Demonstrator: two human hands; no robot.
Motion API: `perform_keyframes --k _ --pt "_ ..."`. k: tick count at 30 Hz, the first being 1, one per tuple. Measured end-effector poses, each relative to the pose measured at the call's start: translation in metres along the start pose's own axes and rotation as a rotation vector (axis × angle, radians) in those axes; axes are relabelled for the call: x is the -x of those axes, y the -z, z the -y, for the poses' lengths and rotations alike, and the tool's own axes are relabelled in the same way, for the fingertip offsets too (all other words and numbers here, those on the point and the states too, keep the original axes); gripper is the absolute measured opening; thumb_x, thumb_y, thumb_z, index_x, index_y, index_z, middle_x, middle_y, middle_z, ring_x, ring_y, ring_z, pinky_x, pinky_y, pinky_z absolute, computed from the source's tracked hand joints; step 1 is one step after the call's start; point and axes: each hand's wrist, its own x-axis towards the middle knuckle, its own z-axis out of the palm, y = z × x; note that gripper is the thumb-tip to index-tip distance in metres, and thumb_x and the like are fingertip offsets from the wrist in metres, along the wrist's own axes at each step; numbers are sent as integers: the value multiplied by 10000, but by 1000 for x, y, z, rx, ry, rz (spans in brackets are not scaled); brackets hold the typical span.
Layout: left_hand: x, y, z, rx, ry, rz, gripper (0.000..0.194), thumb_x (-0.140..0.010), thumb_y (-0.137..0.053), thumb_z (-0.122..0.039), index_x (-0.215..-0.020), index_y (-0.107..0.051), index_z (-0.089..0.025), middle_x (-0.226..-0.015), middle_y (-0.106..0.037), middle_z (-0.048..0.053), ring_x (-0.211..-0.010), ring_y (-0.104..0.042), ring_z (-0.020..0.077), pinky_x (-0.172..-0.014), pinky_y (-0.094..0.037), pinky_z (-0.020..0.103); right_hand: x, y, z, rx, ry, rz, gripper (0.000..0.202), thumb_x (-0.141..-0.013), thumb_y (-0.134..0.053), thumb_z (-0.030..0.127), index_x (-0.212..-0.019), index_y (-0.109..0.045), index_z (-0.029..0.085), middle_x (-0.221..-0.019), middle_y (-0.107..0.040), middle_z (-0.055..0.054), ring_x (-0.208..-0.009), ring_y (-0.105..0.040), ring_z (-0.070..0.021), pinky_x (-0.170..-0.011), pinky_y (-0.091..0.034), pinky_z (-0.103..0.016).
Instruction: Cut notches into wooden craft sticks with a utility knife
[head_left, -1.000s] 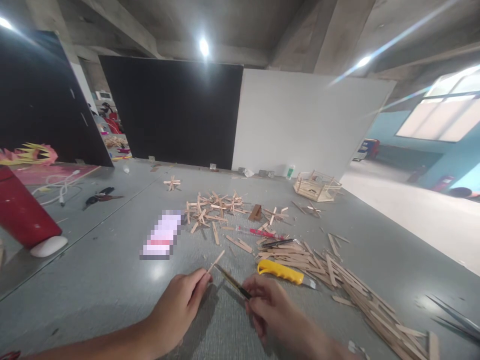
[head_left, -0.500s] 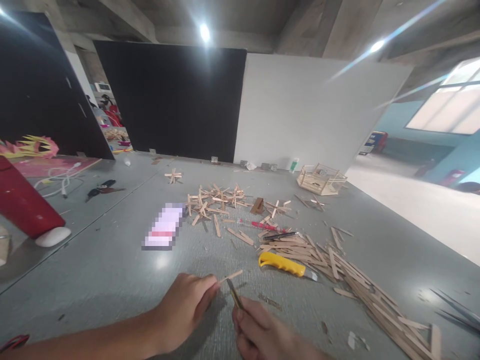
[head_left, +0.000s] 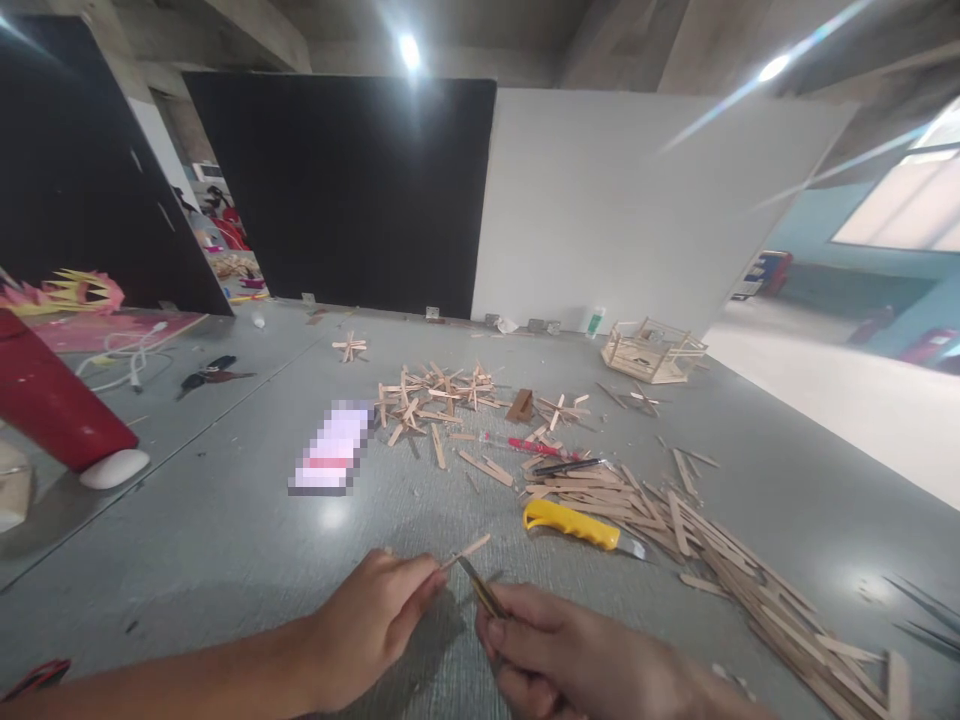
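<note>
Between its thumb and fingers, my left hand (head_left: 382,610) pinches a short wooden stick (head_left: 476,545), whose free end points up and right. My right hand (head_left: 536,640) is closed round a slim craft knife (head_left: 484,588); its blade tip meets or nearly meets the stick close to my left fingertips. Beyond my right hand lies a yellow utility knife (head_left: 574,523) with its blade showing. A long pile of wooden sticks (head_left: 600,492) stretches from behind it to the lower right.
Farther back are glued stick pieces (head_left: 442,390), a red pen (head_left: 534,446), a brown block (head_left: 520,405) and a wooden frame model (head_left: 652,352). A blurred-out phone (head_left: 331,450) lies left, near a red bottle (head_left: 64,400). Tweezers (head_left: 930,620) lie far right.
The view has shifted slightly. My right hand has moved a little right and shows more of its back and wrist; both hands keep their grips.
</note>
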Motion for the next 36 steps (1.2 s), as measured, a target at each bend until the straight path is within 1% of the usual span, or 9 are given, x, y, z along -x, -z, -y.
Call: perform_keyframes --k 3,6,12,15,20,23,28,33,36 --pt "0 -2 -2 11 1 25 524 -1177 -147 -377 -810 -491 -229 -645 -616 -23 -546 -551 146 -611 -379 268 -19 -24 -21 17 149 -128 417 -985 -591 645 -958 -484 242 -662 -412 76 -567 -374 -93 -509 -284 -206" --pt "1 -7 -1 -43 -51 23 548 -1175 -91 -353 -820 -490 -229 -606 -594 -30 -504 -507 148 -603 -352 288 -28 -39 -31 33 161 -140 435 -930 -700 610 -1064 -509 242 -726 -452 62 -625 -441 -104 -567 -352 -215" --pt "0 -3 4 99 -26 86 476 -1168 -190 -351 -842 -513 -225 -664 -598 -23 -544 -518 149 -610 -359 281 3 -2 1 21 -23 59 378 -933 -670 549 -932 -451 241 -627 -436 92 -521 -323 -69 -471 -242 -177" --pt "-3 2 3 149 5 55 458 -1158 -247 -364 -828 -530 -222 -653 -588 -20 -559 -530 156 -606 -358 279 10 2 13 48 -48 81 371 -955 -616 555 -907 -416 247 -612 -407 102 -498 -280 -66 -449 -214 -174" --pt "-8 10 -3 223 24 108 433 -1162 -259 -363 -934 -596 -213 -711 -629 -18 -608 -601 154 -633 -398 256 8 -19 13 449 195 -98 244 -1098 -387 447 -1006 -483 242 -700 -468 62 -575 -416 -106 -547 -373 -203" --pt "-7 10 -5 155 -60 122 383 -1150 -291 -332 -1020 -633 -221 -767 -681 -7 -636 -648 167 -677 -433 266 14 -11 10 738 382 -215 230 -1093 -377 362 -1060 -573 247 -826 -595 -7 -753 -592 -177 -730 -504 -303" --pt "0 2 0 115 69 -69 332 -1139 -346 -343 -1313 -607 -233 -671 -637 -45 -616 -646 178 -669 -474 272 27 18 9 1019 524 -509 281 -1045 -425 254 -1245 -623 255 -1225 -684 -118 -1099 -640 -292 -957 -488 -450" --pt "2 -1 2 221 148 -352 326 -1135 -379 -333 -1451 -409 -260 -974 -655 12 -796 -665 155 -736 -544 256 12 17 -3 1053 549 -664 278 -1101 -312 205 -1205 -569 208 -935 -709 -83 -796 -661 -223 -726 -494 -338" --pt "3 -2 1 183 144 -429 352 -1130 -363 -292 -1481 -335 -288 -1114 -629 58 -949 -672 178 -854 -573 308 -3 16 -16 1101 740 -763 289 -1100 -280 150 -1255 -520 197 -884 -692 -56 -724 -626 -185 -686 -473 -293"
